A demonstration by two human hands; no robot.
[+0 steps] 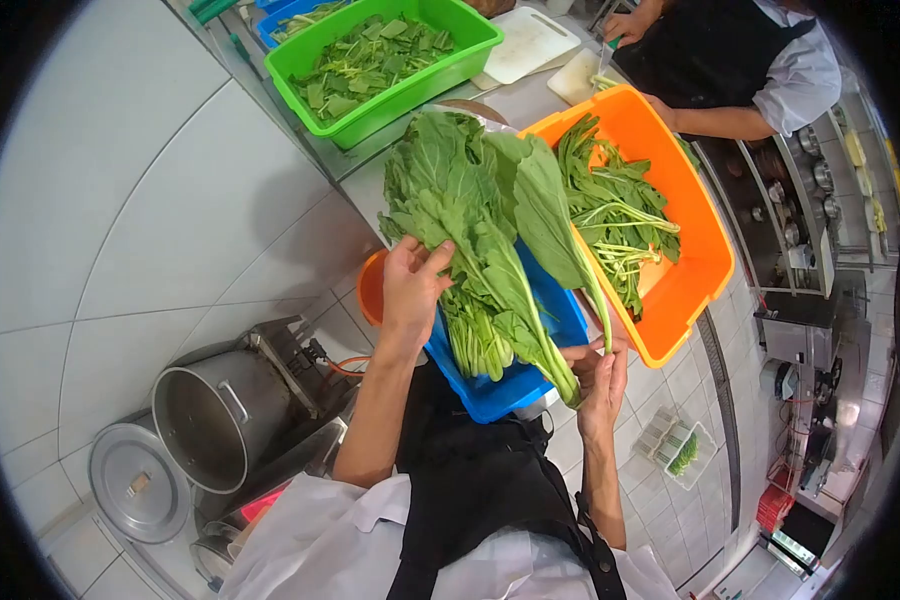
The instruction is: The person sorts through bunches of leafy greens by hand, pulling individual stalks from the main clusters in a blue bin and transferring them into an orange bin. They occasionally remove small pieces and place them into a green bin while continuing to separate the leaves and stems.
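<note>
My left hand (417,290) grips a large bunch of leafy greens (470,200) from the side, thumb over the leaves. At the stem end, my right hand (600,385) pinches the long stalk of a single broad leaf (545,205), which stands a little apart from the bunch. The thick stalk ends of the bunch reach down to my right fingers, which partly hide behind them. Below the bunch, a blue bin (500,402) holds more greens (477,340), their pale stems toward me.
An orange bin (695,230) with stemmed greens stands at the right. Farther back are a green bin (370,125) of cut leaves and a white cutting board (530,45). A co-worker's hand (625,28) holds a knife at top right. A metal pot (200,425) stands at left.
</note>
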